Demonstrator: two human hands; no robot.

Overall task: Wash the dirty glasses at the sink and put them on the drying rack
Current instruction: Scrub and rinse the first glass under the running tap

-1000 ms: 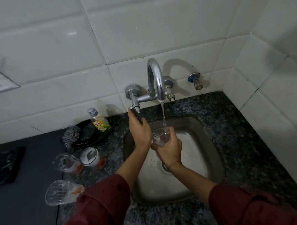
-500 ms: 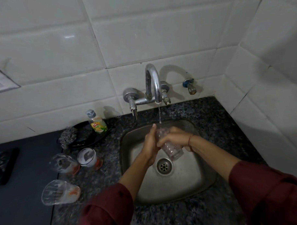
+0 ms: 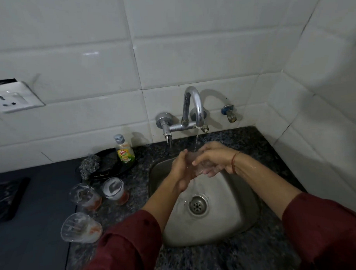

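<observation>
Fingers of the left hand [image 3: 181,171] curl round a clear drinking glass [image 3: 192,157] from the left. The right hand [image 3: 212,160] grips it from the other side, fingers bent over its wall, a red thread [image 3: 233,161] on the wrist. The glass is held between both hands, above the back of the square steel sink [image 3: 245,193], under a thin stream of water [image 3: 196,142] that falls from the curved chrome faucet [image 3: 192,106] on the wall. Below the hands the round drain strainer [image 3: 198,204] sits in the wet basin.

On the speckled dark granite table [image 3: 254,152], left of the sink, sit three dirty clear glasses with orange residue at their bottoms: two side by side [image 3: 85,196] [image 3: 114,189], a third nearer the person [image 3: 80,228]. Behind them a black plate [image 3: 111,167] carries a small bottle of yellow-green dish soap [image 3: 124,150] and a steel wool scrubber [image 3: 89,166]. A white wall socket [image 3: 12,98] is mounted on the white tiles at far left, and a small brass valve [image 3: 230,113] projects to the right of the faucet.
</observation>
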